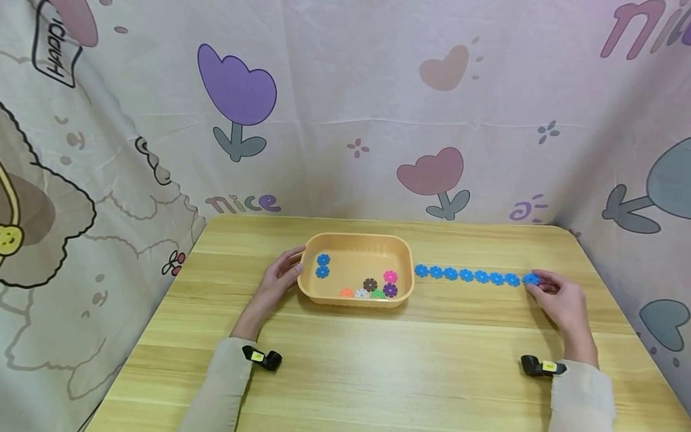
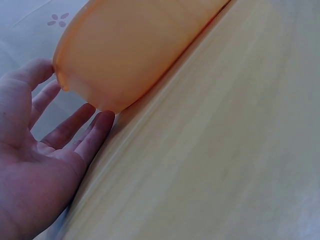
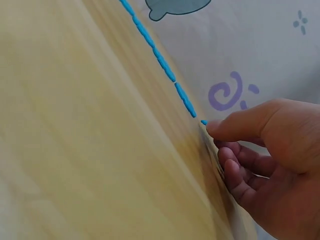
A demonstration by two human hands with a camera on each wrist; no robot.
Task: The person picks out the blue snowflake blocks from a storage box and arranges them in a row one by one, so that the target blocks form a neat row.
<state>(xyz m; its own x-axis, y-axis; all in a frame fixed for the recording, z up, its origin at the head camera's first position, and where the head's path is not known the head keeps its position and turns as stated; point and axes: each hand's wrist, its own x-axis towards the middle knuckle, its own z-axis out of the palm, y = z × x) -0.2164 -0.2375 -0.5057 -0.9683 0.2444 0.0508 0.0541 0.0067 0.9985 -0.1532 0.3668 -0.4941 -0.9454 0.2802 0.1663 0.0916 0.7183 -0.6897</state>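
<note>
At the right end of a row of blue snowflake discs, my right hand pinches a single blue snowflake disc between thumb and fingers. A small gap separates that disc from the row. In the right wrist view the row appears edge-on as a thin blue line, and the pinched disc is mostly hidden by the thumb. My left hand rests against the left end of a yellow-orange plastic basin, thumb at the rim and fingertips on the end wall. Two blue discs lie inside the basin on the left.
Loose discs lie in the basin's front right, among them a pink disc, a brown disc and a purple disc. The wooden table ends at a patterned curtain behind and at both sides.
</note>
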